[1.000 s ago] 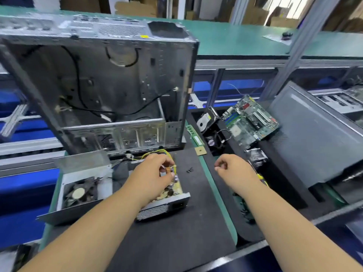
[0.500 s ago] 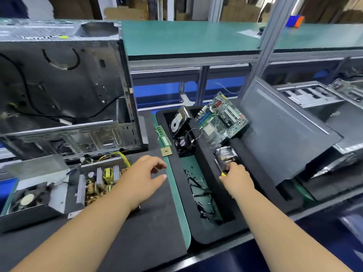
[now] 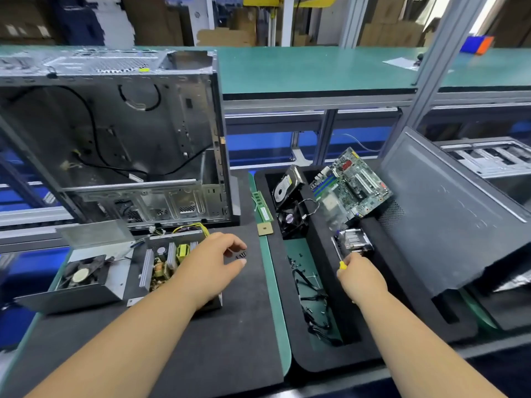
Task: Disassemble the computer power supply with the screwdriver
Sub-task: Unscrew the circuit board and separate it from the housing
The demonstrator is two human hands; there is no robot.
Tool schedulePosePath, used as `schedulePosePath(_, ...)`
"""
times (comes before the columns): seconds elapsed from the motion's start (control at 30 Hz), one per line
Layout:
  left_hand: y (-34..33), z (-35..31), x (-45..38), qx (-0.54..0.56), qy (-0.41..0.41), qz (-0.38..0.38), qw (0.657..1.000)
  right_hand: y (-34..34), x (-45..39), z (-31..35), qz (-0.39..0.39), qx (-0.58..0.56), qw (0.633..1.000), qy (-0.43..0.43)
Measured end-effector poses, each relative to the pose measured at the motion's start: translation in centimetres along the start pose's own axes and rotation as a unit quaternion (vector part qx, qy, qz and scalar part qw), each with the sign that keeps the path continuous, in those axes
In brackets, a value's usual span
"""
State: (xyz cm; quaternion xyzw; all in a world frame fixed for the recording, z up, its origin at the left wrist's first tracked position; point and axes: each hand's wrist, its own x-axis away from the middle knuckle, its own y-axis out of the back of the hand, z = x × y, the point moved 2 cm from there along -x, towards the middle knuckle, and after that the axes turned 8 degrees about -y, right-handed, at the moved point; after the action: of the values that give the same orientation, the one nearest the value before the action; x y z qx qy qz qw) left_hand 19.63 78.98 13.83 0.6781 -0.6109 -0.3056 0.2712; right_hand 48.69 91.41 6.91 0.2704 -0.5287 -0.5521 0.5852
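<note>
While the right hand (image 3: 362,278) curls its fingers round the yellow-handled screwdriver (image 3: 342,265), of which only the yellow end shows at the thumb side, it hovers over the black foam tray (image 3: 324,360) just in front of a finned metal heatsink (image 3: 352,242). The left hand (image 3: 211,261) holds nothing: its fingers are loosely spread and bent downward above a few small black screws (image 3: 242,255) lying on the black mat (image 3: 230,326); whether the fingertips touch them cannot be told. Under that wrist and forearm sits the opened power supply (image 3: 165,261), its circuit board with aluminium fins, a copper coil and a yellow transformer exposed. Just to its left lies the removed power supply cover (image 3: 86,277), tilted, with the fan fixed inside. Behind both stands the empty computer case (image 3: 129,139), open toward the camera, black cables hanging within. Right of the mat, on the green bench strip, lie a memory stick (image 3: 262,206) and a small tan square chip (image 3: 265,228). Inside the tray are loose screws and black cables (image 3: 311,305), a black case fan (image 3: 291,219), a hard drive (image 3: 286,186) and a green motherboard (image 3: 352,183) propped at the back. A grey side panel (image 3: 448,214) leans against the tray's right edge.
</note>
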Motion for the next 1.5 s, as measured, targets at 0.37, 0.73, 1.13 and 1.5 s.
schedulePosePath(0.37,7.7,7.7,1.0,-0.161,0.071,-0.059,0.983,-1.8,7.0,10.4,0.099,-0.238,0.963,0.078)
schedulePosePath(0.73,10.2,12.3,3.6,-0.104,0.009,-0.016,0.994,-4.7,12.5,18.2,0.135,-0.204,0.965,0.099)
schedulePosePath(1.13,6.7,11.5,2.5,-0.014,-0.075,0.021,0.997,-1.9,13.0,16.4,0.039,-0.275,0.948,0.157)
schedulePosePath(1.5,3.3,9.9,1.4,-0.089,-0.1,0.087,0.987,-1.6,12.4,15.7,-0.025,-0.142,0.978,0.148)
